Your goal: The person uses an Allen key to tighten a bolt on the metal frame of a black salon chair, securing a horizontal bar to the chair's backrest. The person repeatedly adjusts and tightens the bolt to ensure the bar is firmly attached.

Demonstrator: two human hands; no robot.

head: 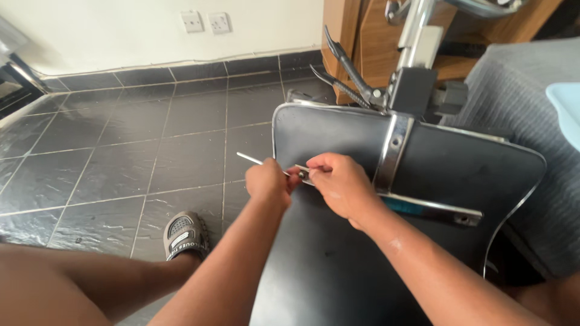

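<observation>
While we look down from the head camera, our left hand (267,181) is clamped on a thin metal tool (249,158) and our right hand (342,183) pinches a small metal fitting (304,174) near the left edge of the black chair panel (338,253). We judge a fastener is being worked; next comes steady turning. A blue label strip (406,207) lies beside the chrome bracket (393,151).

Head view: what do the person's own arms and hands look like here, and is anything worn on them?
Both forearms are bare right to the frame's lower edge: no sleeves show. The left hand and right hand have no gloves, and no rings, watch or bracelet can be seen. A few small shiny spots sit on the right forearm.
</observation>
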